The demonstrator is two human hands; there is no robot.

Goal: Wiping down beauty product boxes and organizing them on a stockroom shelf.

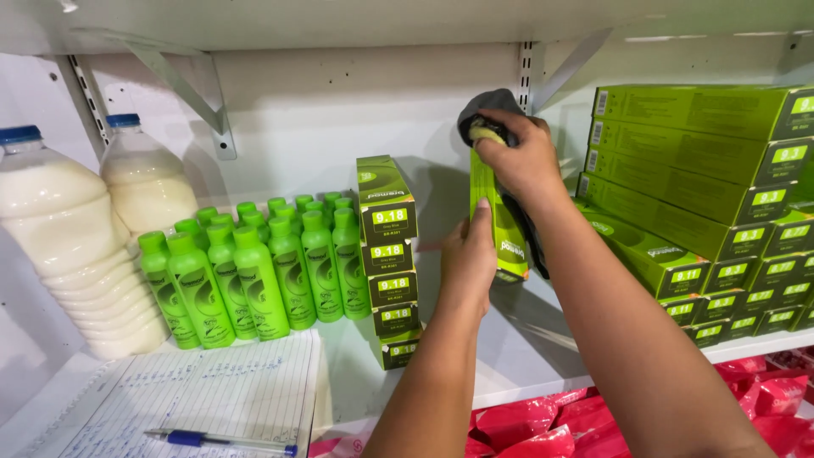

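The box (500,222) held upright on the shelf was bright green with a darker green curved swirl, and the cloth (485,112) pressed on its top was dark grey. The stacked boxes (387,259) beside it were the same green with pale green label patches. The small bottles (254,267) were vivid green with dark swirl marks. The two big jugs (76,229) were creamy white with blue caps. The shelf (517,356) was white, the notebook (195,394) white with ruled lines, the pen (222,439) blue, and the packets (543,428) below were red.
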